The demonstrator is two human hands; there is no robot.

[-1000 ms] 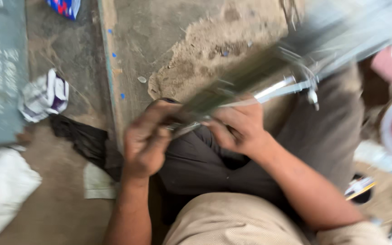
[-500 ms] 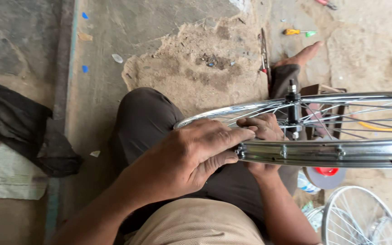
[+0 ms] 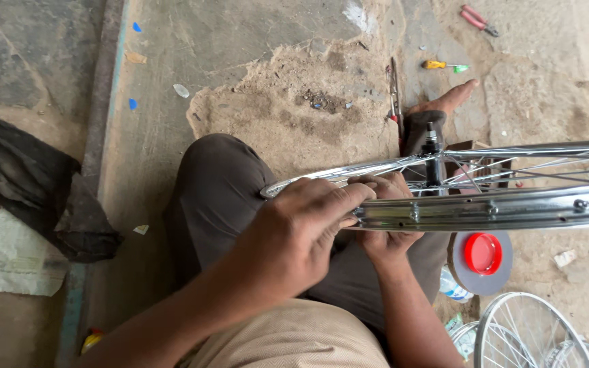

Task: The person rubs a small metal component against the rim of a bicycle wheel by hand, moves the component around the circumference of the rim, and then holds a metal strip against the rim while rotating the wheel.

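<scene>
Both hands have a closed grip on the bicycle wheel (image 3: pixel 485 208): the left hand (image 3: pixel 305 228) wraps its near rim from above, the right hand (image 3: pixel 386 218) clasps it from below. The wheel lies flat over the person's lap, above the concrete floor (image 3: pixel 240 54). A red lid (image 3: pixel 482 253) sits just beneath it.

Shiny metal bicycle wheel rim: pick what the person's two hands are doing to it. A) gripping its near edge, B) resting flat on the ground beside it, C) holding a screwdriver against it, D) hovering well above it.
A: the left hand and right hand both close around the near end of the shiny metal bicycle wheel rim, fingers wrapped over its edge.
</scene>
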